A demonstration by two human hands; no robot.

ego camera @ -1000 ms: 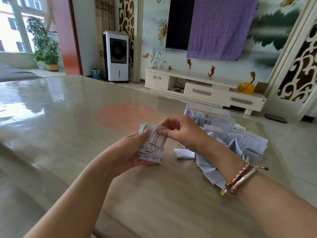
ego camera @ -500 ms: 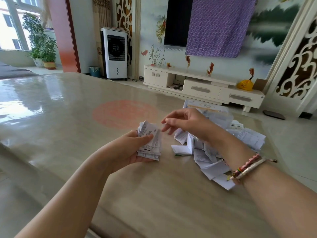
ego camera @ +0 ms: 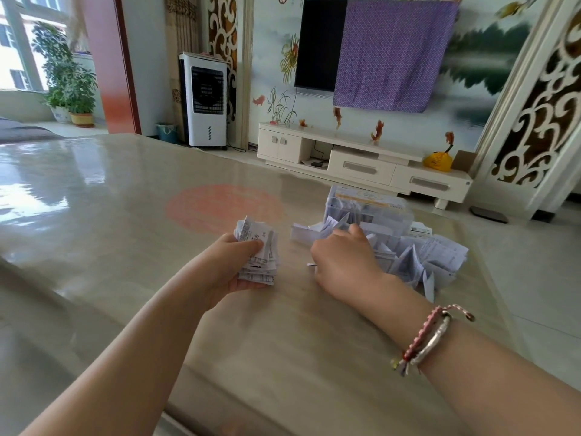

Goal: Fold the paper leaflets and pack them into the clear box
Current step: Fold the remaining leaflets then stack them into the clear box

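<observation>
While the left hand (ego camera: 234,262) grips a stack of folded leaflets (ego camera: 257,250) above the worktop (ego camera: 125,215), the right hand (ego camera: 342,262) lies on the loose leaflets (ego camera: 418,259) heaped before the clear box (ego camera: 371,209); whether its fingers hold one I cannot tell. That thick stack could fan out and slip on the glossy surface. Beyond stands a living room with a television cabinet (ego camera: 361,162).
</observation>
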